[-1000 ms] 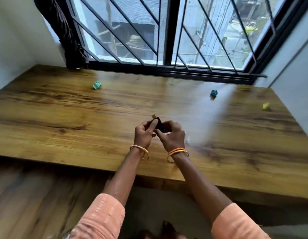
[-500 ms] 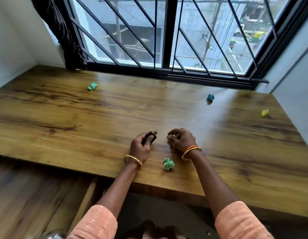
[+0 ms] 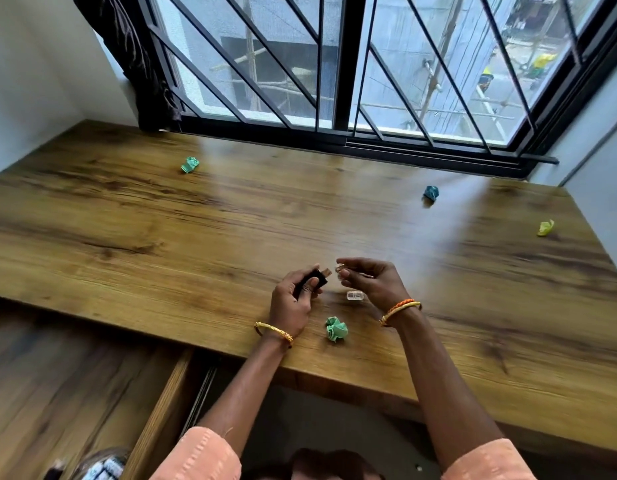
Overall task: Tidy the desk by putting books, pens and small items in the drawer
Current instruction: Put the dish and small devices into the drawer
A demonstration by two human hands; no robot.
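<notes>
Wooden desk (image 3: 161, 237) mostly bare, no books or pens in view; drawer (image 3: 154, 410) open at lower left. Four crumpled paper balls remain: near (image 3: 336, 328), far-left (image 3: 189, 164), teal (image 3: 431, 192), yellow (image 3: 545, 227). Left hand (image 3: 289, 303) grips black USB stick (image 3: 312, 280); right hand (image 3: 373, 282) pinches what looks like its clear cap (image 3: 340, 270). Another clear piece (image 3: 355, 295) lies below. Judged: nearly done.

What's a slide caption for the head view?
Left hand grips a black USB stick, right hand pinches its clear cap, above the wooden desk.
</notes>
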